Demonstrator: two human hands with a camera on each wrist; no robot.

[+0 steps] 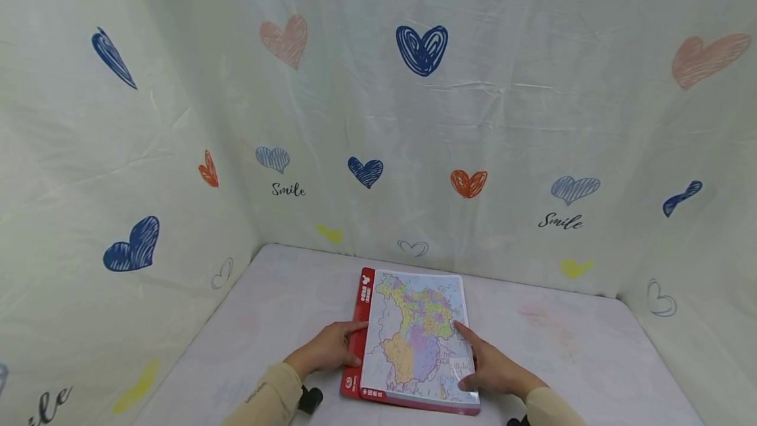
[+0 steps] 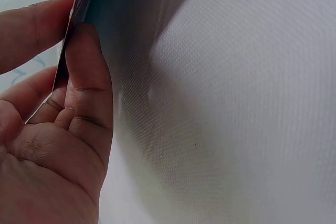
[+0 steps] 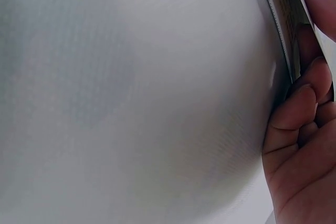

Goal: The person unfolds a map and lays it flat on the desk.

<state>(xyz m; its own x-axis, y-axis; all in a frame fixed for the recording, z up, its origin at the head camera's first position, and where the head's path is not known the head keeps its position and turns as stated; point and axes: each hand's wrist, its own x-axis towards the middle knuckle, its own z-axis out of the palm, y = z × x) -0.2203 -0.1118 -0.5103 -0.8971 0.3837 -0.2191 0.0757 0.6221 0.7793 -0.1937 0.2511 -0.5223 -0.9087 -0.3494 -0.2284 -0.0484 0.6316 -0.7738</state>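
A flat printed map with a red border strip down its left side lies before me on the table, its coloured regions facing up. My left hand grips the red left edge. In the left wrist view that hand has fingers on both faces of the thin edge. On the other side, my right hand holds the right edge near the lower corner. The right wrist view shows curled fingers of this hand beneath the layered edge, with the thumb over it.
The map rests on a pale, faintly stained tabletop. White curtains printed with hearts and "Smile" enclose the back and sides. A small black object sits by the left wrist, and another black piece shows near the right wrist.
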